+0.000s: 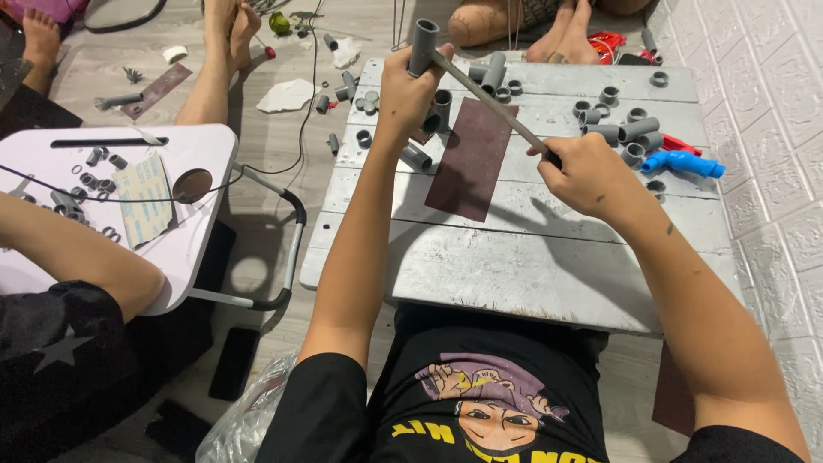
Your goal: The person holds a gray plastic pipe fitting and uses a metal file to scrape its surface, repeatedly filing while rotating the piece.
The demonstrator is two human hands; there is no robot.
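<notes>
Nearest you, your right hand [583, 176] was fisted tight around the dark handle end of a thin grey metal file [489, 100], fingers pressed shut on it above the grey wooden board [531, 266]. The file ran up and left at a slant into the open mouth of a short grey plastic pipe fitting [423, 43]. Your left hand [410, 90] was clamped around that fitting, holding it raised over the far left part of the board, fingers curled closed on its body. The fitting looked like a stubby tube, matte grey, round opening facing up, rim plain. Under the file lay a dark maroon sheet of sandpaper [471, 159], flat on the board. Farther right sat a cluster of small grey pipe pieces [621, 129], with a blue plastic elbow fitting [686, 163] just beside them. Left of the board stood a white lap table [197, 146] with another person's arm [77, 253] across it.
</notes>
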